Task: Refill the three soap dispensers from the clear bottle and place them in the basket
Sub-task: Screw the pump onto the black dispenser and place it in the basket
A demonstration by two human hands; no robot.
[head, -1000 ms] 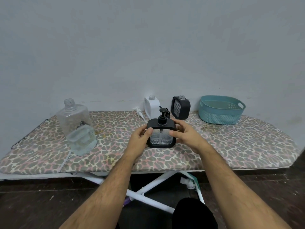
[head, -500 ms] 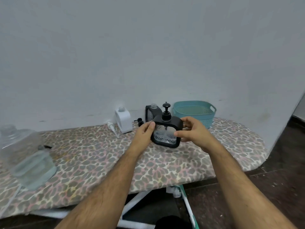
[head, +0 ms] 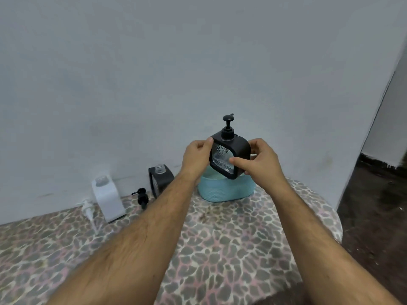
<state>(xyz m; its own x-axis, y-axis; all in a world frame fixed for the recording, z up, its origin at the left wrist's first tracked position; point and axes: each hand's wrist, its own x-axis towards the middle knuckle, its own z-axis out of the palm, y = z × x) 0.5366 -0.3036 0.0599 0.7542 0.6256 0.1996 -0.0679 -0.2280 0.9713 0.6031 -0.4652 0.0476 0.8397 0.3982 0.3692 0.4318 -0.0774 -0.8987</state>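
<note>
The black soap dispenser with its pump screwed on is up in the air, tipped a bit to one side, right above the teal basket, so it's not in there yet. Both hands have it: the left hand grips the left edge with the thumb up by the top corner, and the right hand wraps the right side with the thumb lying across the clear front window. You can see some liquid sloshing low behind that window. The basket sits at the back of the leopard-print ironing board, just against the wall, and most of its inside is hidden behind the dispenser and hands. Left of the basket there's a second black dispenser standing with its neck open, no pump on it. Its black pump lies on the board just beside it. Further left is a white dispenser, also open on top, with a white pump lying next to it on the cover. Can't see the clear bottle from this angle.
</note>
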